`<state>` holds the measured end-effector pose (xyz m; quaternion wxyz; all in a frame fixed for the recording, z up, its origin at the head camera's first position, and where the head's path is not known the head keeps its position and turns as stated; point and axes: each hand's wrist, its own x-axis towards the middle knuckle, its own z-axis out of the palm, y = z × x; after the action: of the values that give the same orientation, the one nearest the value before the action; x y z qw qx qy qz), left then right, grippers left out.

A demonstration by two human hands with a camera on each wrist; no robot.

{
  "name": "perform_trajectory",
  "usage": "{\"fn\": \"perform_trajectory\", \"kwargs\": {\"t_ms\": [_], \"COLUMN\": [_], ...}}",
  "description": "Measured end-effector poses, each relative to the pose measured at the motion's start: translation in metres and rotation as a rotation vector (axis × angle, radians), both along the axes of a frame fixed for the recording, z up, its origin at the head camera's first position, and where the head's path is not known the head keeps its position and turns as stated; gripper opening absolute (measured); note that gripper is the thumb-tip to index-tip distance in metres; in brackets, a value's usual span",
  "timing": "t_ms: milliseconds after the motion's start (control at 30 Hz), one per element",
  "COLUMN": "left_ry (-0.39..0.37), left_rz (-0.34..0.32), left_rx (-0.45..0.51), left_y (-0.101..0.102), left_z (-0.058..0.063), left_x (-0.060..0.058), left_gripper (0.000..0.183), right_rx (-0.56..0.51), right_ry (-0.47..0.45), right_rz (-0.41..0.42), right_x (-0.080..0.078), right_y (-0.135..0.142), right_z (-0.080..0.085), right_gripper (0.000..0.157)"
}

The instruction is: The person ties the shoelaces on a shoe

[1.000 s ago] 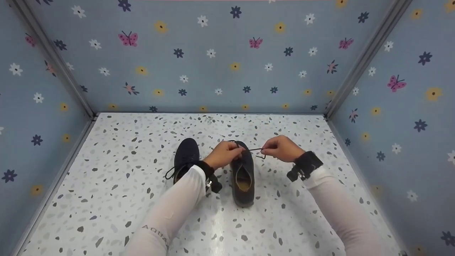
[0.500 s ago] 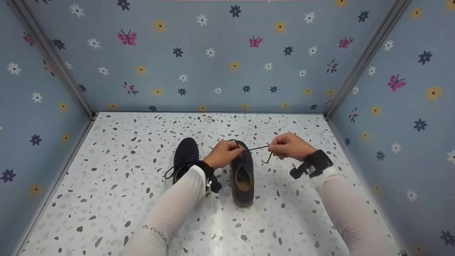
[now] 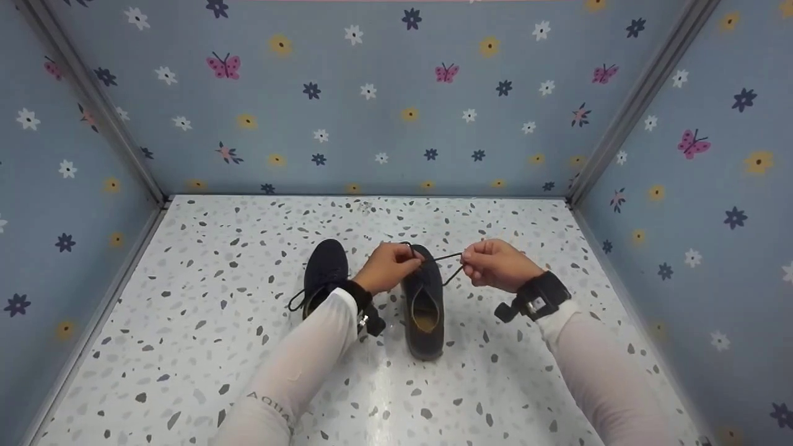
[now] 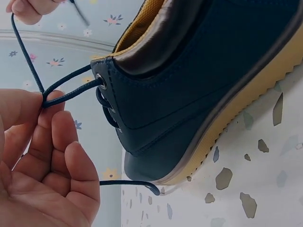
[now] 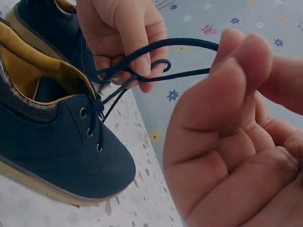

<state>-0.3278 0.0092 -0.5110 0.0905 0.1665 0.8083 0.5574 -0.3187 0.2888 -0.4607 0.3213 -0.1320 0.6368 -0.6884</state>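
To the left I see a blue wall point(image 3: 46, 142) printed with flowers, meeting a far wall point(image 3: 347, 111) and a right wall point(image 3: 694, 204) in the same pattern, with grey metal strips at the corners. The floor point(image 3: 204, 310) is white with grey chips, smooth enough to shine at the near side.

On it, left of centre, I have the left shoe point(image 3: 325, 263), dark navy, toe to the far wall, its heel hidden under a white sleeve point(image 3: 291, 365). Next comes the left hand point(image 3: 387, 269), thumb and fingertip pressed together on a thin round lace point(image 5: 184, 41) where its strands cross.

The right shoe point(image 3: 424, 296) stands upright on the floor beside that hand: smooth-looking upper, mustard lining, metal eyelets point(image 5: 84, 112), tan sole point(image 4: 218, 130) with a toothed edge.

Farther right, apart from the shoe, I see the right hand point(image 3: 500, 265) pinching the lace, its fingertips closed; two strands stretch left from it. A black strap point(image 3: 545, 294) circles that wrist.
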Motion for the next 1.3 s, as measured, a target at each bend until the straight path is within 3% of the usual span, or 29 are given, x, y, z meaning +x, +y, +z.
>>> {"fn": "perform_trajectory", "kwargs": {"t_ms": [367, 967, 1300], "left_ry": [-0.004, 0.001, 0.028], "left_rz": [0.023, 0.035, 0.060], "left_rx": [0.027, 0.065, 0.036], "left_y": [0.001, 0.001, 0.002], "left_z": [-0.001, -0.001, -0.004], "left_x": [0.000, 0.002, 0.000], "left_gripper": [0.016, 0.015, 0.014], "right_rx": [-0.008, 0.076, 0.268], "right_ry": [0.008, 0.067, 0.242], "right_rz": [-0.040, -0.069, -0.138], "right_x": [0.006, 0.011, 0.015], "right_y": [-0.009, -0.025, -0.037], "right_z": [-0.004, -0.015, -0.026], "right_gripper": [0.020, 0.015, 0.007]}}
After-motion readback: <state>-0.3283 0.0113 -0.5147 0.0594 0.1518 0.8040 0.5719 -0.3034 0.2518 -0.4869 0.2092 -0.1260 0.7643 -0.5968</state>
